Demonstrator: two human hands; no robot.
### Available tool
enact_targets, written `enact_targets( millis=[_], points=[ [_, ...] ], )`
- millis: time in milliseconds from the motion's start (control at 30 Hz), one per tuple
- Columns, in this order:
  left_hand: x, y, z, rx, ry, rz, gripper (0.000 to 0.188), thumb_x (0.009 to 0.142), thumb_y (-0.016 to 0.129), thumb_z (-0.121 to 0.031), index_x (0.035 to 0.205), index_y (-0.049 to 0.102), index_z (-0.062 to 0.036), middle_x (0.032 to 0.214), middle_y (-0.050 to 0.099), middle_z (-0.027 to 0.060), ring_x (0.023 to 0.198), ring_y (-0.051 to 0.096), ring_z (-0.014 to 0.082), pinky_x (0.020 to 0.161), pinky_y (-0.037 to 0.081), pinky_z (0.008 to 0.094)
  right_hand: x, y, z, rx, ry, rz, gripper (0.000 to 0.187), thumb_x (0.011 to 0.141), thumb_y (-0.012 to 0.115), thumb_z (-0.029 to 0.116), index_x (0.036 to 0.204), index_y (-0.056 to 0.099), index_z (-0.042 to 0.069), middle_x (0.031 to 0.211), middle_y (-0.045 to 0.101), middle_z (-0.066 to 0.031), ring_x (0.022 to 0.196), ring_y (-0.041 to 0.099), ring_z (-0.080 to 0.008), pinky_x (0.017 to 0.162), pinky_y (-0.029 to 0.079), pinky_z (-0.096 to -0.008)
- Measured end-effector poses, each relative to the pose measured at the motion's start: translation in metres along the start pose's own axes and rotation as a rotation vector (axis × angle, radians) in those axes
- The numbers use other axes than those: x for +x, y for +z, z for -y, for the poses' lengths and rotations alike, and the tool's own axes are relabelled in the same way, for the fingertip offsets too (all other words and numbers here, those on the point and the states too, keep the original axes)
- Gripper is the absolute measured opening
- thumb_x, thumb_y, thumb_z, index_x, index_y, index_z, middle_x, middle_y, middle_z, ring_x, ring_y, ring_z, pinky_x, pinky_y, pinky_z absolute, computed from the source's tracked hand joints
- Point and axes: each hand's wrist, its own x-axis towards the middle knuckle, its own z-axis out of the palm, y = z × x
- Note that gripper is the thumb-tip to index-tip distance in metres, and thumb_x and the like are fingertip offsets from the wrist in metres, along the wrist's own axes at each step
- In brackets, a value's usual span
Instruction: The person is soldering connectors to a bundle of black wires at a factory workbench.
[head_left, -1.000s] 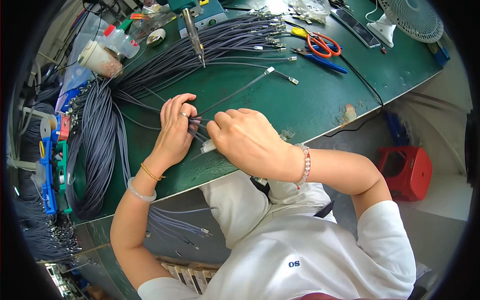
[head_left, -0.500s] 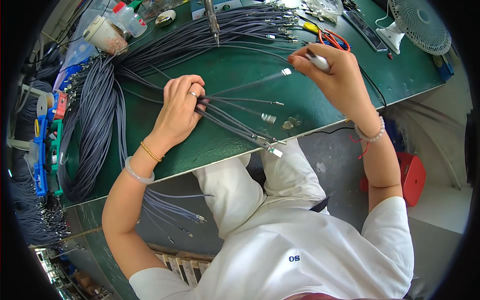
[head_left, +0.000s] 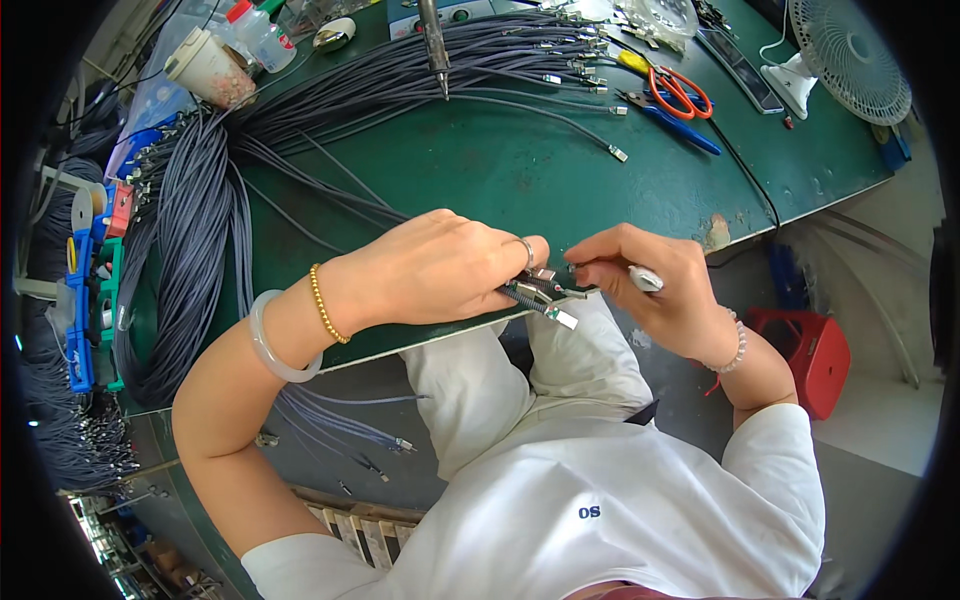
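Head view shows the left hand (head_left: 440, 268) curled nearly closed at the near edge of the green bench (head_left: 520, 180), pinching a small cluster of grey cable ends (head_left: 540, 295) whose metal connectors poke out toward 3 o'clock; the right hand (head_left: 655, 290) is closed too, fingertips meeting those connectors and a small white piece (head_left: 645, 279) held against its fingers, though what that piece is I cannot tell. Because the cluster sits right over the bench edge above the lap, a loosened pinch could likely let a connector slide off and drop. The cables trail back toward 10 o'clock into the big grey cable bundle (head_left: 190, 250), so a tug may drag neighbouring strands along. At 12 o'clock a soldering iron (head_left: 435, 40) rests on the cables, near enough that a pulled strand might shift under its tip
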Motion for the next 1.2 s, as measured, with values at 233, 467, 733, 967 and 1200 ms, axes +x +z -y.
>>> enact_targets(
  millis=[233, 467, 733, 967, 1200],
  points=[
    [-0.028, -0.017, 0.014, -1.182, -0.563, -0.019, 0.018, 0.081, 0.06, -0.017, 0.088, 0.057, 0.0001, 0.061, 0.053, 0.0017, 0.049, 0.046, 0.0033, 0.044, 0.036, 0.0185, 0.056, -0.012, 0.001, 0.44, 0.426, 0.158, 0.019, 0.085, 0.054, 0.014, 0.093, 0.053, -0.003, 0.079, 0.062, -0.0085, 0.064, 0.06, -0.0124, 0.054, 0.046, -0.0224],
    [-0.037, -0.032, 0.066, -1.531, -0.731, -0.621, 0.021, 0.08, 0.057, -0.004, 0.098, 0.053, 0.0051, 0.079, 0.054, 0.0048, 0.062, 0.051, 0.0069, 0.051, 0.04, 0.0189, 0.163, -0.019, -0.081, 0.465, 0.585, 0.0, 0.027, 0.087, 0.051, 0.021, 0.092, 0.057, -0.005, 0.084, 0.062, -0.0111, 0.075, 0.061, -0.0152, 0.068, 0.05, -0.0237],
    [0.016, -0.037, 0.147, -1.46, -0.699, -0.62, 0.021, 0.078, 0.062, -0.009, 0.093, 0.055, 0.003, 0.085, 0.059, 0.0085, 0.069, 0.055, 0.0103, 0.058, 0.042, 0.0197, 0.216, 0.004, -0.133, 0.476, 0.44, 0.1, 0.022, 0.083, 0.057, 0.016, 0.091, 0.061, -0.003, 0.08, 0.062, -0.0069, 0.065, 0.057, -0.0084, 0.059, 0.045, -0.02],
    [0.043, -0.026, 0.19, -1.415, -0.662, -0.669, 0.022, 0.078, 0.063, -0.009, 0.094, 0.053, 0.0018, 0.085, 0.059, 0.0087, 0.071, 0.055, 0.0098, 0.055, 0.041, 0.0199, 0.228, 0.006, -0.183, 0.517, 0.373, 0.044, 0.017, 0.082, 0.059, 0.014, 0.089, 0.062, -0.001, 0.078, 0.061, -0.0048, 0.065, 0.057, -0.0073, 0.053, 0.041, -0.0189],
    [0.051, -0.018, 0.214, -1.377, -0.654, -0.745, 0.023, 0.076, 0.064, -0.007, 0.094, 0.052, 0.0015, 0.085, 0.059, 0.0101, 0.071, 0.055, 0.0092, 0.051, 0.04, 0.0185, 0.232, 0.009, -0.203, 0.56, 0.287, 0.026, 0.016, 0.082, 0.058, 0.016, 0.087, 0.062, 0.001, 0.076, 0.062, -0.0035, 0.065, 0.057, -0.0062, 0.053, 0.04, -0.0173]
  ],
)
